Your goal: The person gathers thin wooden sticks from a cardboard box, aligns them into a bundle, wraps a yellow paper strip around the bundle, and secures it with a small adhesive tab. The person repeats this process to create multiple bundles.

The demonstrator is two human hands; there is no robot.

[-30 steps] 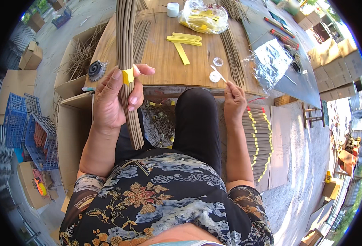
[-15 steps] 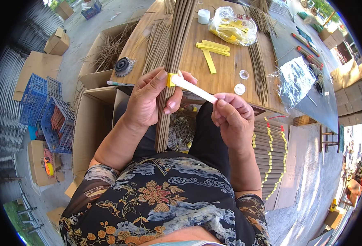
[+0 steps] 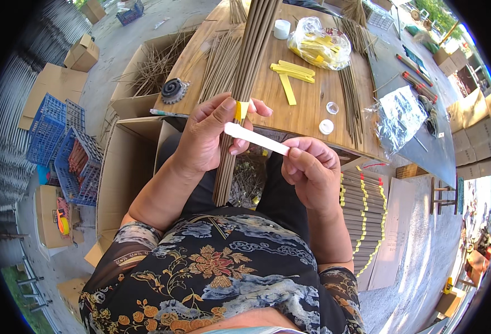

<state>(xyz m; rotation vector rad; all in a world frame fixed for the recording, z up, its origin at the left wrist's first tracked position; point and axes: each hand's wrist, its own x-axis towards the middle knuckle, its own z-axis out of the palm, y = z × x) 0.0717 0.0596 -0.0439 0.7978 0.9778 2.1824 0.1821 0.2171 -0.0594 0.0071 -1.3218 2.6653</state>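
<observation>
A bundle of long, thin brown sticks (image 3: 252,53), looking like incense sticks, runs upright in front of my body. My left hand (image 3: 201,136) is closed around it, thumb in front and fingers behind. A yellow paper band (image 3: 241,110) wraps the bundle beside the thumb. Between thumb and fingers, my right hand (image 3: 315,172) pinches the end of a flat white strip (image 3: 259,140), like a small spatula. Its rounded far end lies across the bundle just below the band; whether it touches, I cannot tell.
On the wooden table (image 3: 256,106) lie yellow paper strips (image 3: 292,72), a plastic bag of strips (image 3: 319,44), a white jar (image 3: 281,29), small lids and loose sticks. Cardboard boxes (image 3: 126,167) stand at left. Finished-looking banded bundles (image 3: 362,217) lie lower right.
The white strip has moved from the yellow band to just below it, with my right hand shifting slightly left and down. The bundle's top tilts a little more to the right.
</observation>
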